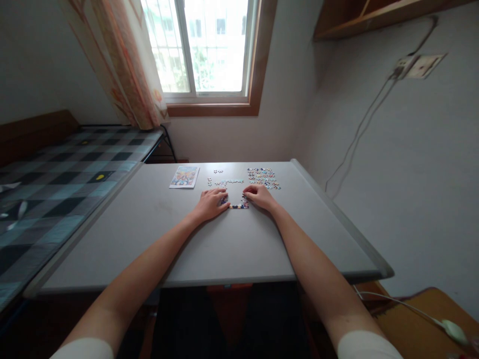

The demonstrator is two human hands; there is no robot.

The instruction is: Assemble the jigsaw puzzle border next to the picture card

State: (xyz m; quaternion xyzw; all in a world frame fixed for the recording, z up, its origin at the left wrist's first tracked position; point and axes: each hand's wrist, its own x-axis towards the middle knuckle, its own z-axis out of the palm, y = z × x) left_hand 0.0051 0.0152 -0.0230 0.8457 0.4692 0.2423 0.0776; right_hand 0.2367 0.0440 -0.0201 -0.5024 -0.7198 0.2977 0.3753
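Note:
Both my hands rest on a grey table [224, 244] at a partly joined jigsaw frame [238, 205]. My left hand [211, 203] lies palm down with its fingertips on the frame's left side. My right hand [259, 195] is curled over the frame's right side, its fingertips pressing on small pieces; whether it pinches one I cannot tell. Behind the hands lies a pile of loose puzzle pieces [263, 177], and a short joined strip [231, 181] with a few stray pieces [218, 171] beside it.
A colourful picture card [184, 176] lies flat at the table's far left. A bed with a checked cover [56, 179] adjoins the table's left edge. A window and curtain [130, 65] stand behind. A cable and a white switch [452, 330] lie at lower right.

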